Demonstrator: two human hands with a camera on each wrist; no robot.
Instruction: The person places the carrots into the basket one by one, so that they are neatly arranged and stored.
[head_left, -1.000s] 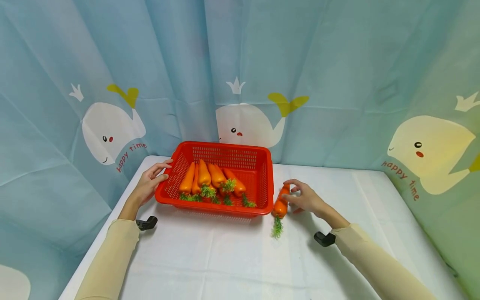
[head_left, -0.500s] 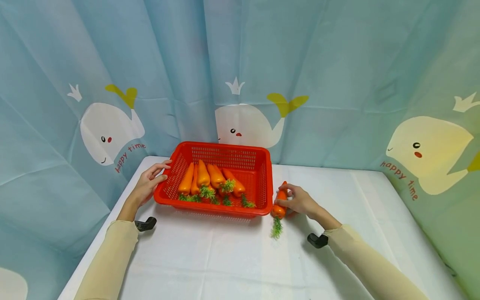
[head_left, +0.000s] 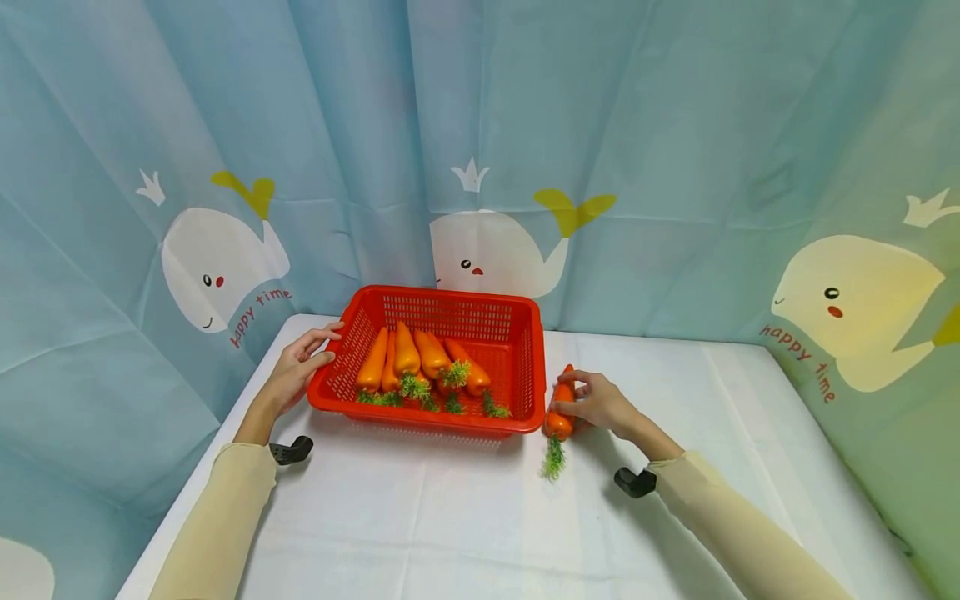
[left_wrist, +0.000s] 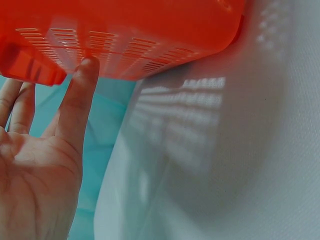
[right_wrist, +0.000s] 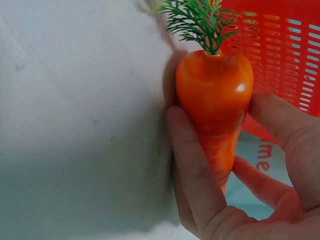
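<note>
An orange toy carrot (head_left: 559,423) with a green leafy top lies on the table just right of the red basket (head_left: 450,423). My right hand (head_left: 603,404) pinches it between thumb and fingers. In the right wrist view the carrot (right_wrist: 215,85) has fingers on both sides, and its tip is partly hidden by them. At the basket's left side, my left hand (head_left: 288,375) rests its outstretched fingers against the rim. The left wrist view has that hand's (left_wrist: 40,170) thumb touching the slotted wall from outside. Inside the basket, several carrots (head_left: 406,348) lie bunched toward the left, tips pointing back.
A white cloth covers the table (head_left: 450,517). Behind and along the sides hangs a light blue curtain (head_left: 675,167) printed with whales. A black wrist mount sits under each sleeve, the right one (head_left: 635,482) close over the cloth.
My right hand has moved slightly left and closed its fingers around the carrot. The left hand and the basket have stayed in place.
</note>
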